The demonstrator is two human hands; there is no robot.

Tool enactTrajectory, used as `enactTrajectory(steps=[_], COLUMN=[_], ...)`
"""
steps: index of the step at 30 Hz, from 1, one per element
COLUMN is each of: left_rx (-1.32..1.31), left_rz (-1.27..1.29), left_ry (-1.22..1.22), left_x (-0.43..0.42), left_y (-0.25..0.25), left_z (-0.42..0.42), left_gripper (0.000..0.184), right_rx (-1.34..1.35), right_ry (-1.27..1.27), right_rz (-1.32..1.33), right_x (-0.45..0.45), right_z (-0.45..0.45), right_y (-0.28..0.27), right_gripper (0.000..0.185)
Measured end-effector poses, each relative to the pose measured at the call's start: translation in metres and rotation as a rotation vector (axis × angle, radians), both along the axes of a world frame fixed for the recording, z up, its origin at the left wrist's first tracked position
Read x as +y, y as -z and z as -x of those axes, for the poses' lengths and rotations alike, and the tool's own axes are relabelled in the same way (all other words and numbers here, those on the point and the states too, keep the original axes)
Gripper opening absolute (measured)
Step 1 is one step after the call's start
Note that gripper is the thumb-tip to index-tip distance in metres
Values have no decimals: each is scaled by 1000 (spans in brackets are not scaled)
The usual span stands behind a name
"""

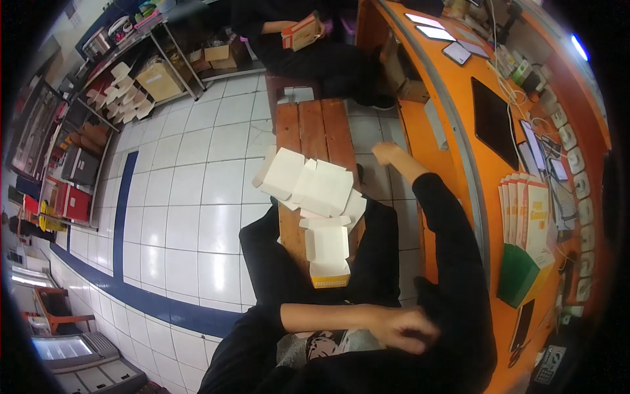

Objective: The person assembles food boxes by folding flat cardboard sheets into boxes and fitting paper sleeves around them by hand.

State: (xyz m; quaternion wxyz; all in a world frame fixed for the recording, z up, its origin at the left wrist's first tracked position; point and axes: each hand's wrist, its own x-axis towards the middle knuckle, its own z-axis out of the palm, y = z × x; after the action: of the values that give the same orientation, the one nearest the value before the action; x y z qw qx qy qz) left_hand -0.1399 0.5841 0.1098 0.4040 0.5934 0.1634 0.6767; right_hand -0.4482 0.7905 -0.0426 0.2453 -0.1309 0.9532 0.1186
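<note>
An open white cardboard box with a yellow front stands on the wooden bench between my legs, its lid raised. Beyond it lie several unfolded white box blanks, overlapping one another. My left hand is in front of my body, over my lap near my right sleeve. Its fingers are bent and smeared by motion, and I see nothing in it. My right hand reaches forward past the right side of the bench, apart from the boxes. Its fingers look closed, with nothing visible in them.
Along the right runs an orange counter with phones, a black tablet, cables and stacked printed boxes. Across the bench another person holds an orange-and-white box. Metal shelves with cartons stand at the left.
</note>
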Motion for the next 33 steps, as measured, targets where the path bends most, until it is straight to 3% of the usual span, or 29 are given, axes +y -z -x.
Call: enactTrajectory(steps=[1,3,5,7,8,10,14,15,16,21,24,26,33], left_rx=[2,133,-35,-782,-770,-986,-646,-568,-512,-354,-276,-235,-117], left_rz=[-1,328,470,413,419,656,867,852,814,744,713,691,612], left_ry=[11,46,-247,-131,-95,136,611,659,673,700,703,707,746], left_x=[1,1,25,45,50,50,68,76,81,84,76,72,62], left_y=[7,16,76,90,80,53,68,76,81,98,96,96,93], left_z=[6,24,24,40,36,30,-13,-27,-39,-40,-25,-17,-3], left_gripper=[37,30,18,20,20,27,28,28,28,29,30,30,32], right_rx=[41,65,70,69,36,25,27,78,12,-123,-141,-218,-176], right_ry=[5,-43,-97,-141,-183,-211,-568,-564,-724,-950,-943,-960,-921], right_rz=[56,92,170,265,253,362,396,568,427,459,508,366,418], right_x=[-1,-21,-46,-79,-98,-139,-220,-243,-262,-317,-328,-335,-323], right_z=[11,17,21,15,19,-2,-26,-29,-40,-91,-110,-113,-107], right_y=[2,-25,-46,-72,-72,-91,-102,-80,-97,-123,-129,-134,-143], right_gripper=[27,28,25,17,17,25,21,18,16,20,25,32,32])
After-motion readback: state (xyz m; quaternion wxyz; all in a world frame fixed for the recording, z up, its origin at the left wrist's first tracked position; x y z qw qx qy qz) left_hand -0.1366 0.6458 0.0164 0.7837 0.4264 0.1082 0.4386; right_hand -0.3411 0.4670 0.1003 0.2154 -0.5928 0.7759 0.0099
